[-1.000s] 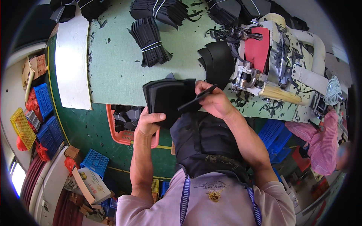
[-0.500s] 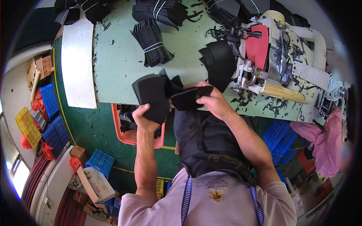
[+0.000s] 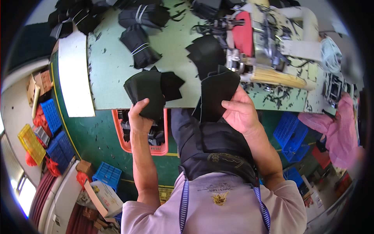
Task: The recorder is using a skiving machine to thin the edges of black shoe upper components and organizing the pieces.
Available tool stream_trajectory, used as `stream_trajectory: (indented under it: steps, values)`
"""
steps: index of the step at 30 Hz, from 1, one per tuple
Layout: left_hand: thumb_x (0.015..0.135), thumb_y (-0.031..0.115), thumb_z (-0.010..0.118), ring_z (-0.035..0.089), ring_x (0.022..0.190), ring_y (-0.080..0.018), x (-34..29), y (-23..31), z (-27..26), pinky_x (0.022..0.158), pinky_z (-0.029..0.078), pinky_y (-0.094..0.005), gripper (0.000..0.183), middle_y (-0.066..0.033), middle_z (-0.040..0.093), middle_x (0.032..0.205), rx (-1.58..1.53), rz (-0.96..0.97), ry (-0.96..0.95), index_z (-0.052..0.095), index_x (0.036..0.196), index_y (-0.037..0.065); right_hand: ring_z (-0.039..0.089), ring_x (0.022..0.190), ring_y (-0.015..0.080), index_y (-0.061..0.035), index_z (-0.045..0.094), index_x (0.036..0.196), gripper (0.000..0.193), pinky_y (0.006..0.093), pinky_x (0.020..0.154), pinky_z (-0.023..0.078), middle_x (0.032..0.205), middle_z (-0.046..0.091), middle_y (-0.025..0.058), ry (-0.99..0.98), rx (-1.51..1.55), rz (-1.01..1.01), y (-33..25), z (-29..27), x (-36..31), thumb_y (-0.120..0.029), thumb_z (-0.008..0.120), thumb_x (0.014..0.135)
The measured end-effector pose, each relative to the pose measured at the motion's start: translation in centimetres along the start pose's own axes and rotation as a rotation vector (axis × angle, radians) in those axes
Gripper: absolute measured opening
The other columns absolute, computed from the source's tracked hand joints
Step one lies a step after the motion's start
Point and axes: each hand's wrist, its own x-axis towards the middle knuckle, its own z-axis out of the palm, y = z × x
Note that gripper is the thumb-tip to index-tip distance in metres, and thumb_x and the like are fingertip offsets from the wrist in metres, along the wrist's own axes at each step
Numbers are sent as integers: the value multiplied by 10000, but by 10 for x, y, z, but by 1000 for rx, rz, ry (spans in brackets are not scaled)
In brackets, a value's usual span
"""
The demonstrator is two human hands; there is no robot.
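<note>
My left hand (image 3: 141, 117) is closed on a fanned stack of black cut pieces (image 3: 145, 90), thumb on top, at the front edge of the table. More dark pieces stick out from that stack's right side. My right hand (image 3: 242, 112) grips other black cut pieces (image 3: 219, 93) by their right edge, its thumb on the near face. The two held groups are apart. Just beyond the right-hand pieces, several loose black pieces (image 3: 206, 54) lie overlapped on the table. What exactly the pieces are made of I cannot tell.
The pale green table (image 3: 107, 78) carries tied black bundles (image 3: 140, 46), scraps and a white board (image 3: 76, 78). At right stands a machine with a red panel (image 3: 242, 34). Below the edge is a pink-orange basket (image 3: 165, 146); blue crates (image 3: 290, 136) stand on the floor.
My hands have moved apart, the left slightly leftward and the right rightward. The right-hand pieces have turned from lying sideways to pointing up and away. The view has shifted slightly.
</note>
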Motion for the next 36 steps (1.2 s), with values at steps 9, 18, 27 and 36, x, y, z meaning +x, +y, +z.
stream_trajectory:
  steps: [9,18,27,36]
  values:
    - [888,105,647,679,986,-297,-18,-28,14,876,556,-420,379,-163,676,1101,131,231,165,575,1211,-80,520,1296,264,-11,389,1455,687,398,1101,410,1385,531,136,48,-11,-588,-71,3,-80,95,552,796]
    - [991,454,474,591,1187,-424,-55,-39,54,867,550,-563,611,-195,517,1421,-119,66,-265,431,1474,83,606,1070,207,-34,583,1150,274,372,982,480,1119,632,78,311,46,-1170,-212,-4,-80,-18,568,876]
    - [837,267,613,616,1156,-345,-64,-54,114,1039,464,-487,550,-185,631,1266,-165,-95,-192,561,1295,-34,632,927,165,37,559,1152,254,288,818,523,1044,644,98,493,-624,-1243,-188,-8,-30,-127,630,972]
    - [863,114,553,626,1144,-313,-38,-64,68,1022,491,-459,491,-172,619,1247,-123,34,-186,502,1320,-57,603,842,136,-16,473,1254,465,270,729,509,1035,624,87,166,-793,-281,55,-4,16,-108,735,882]
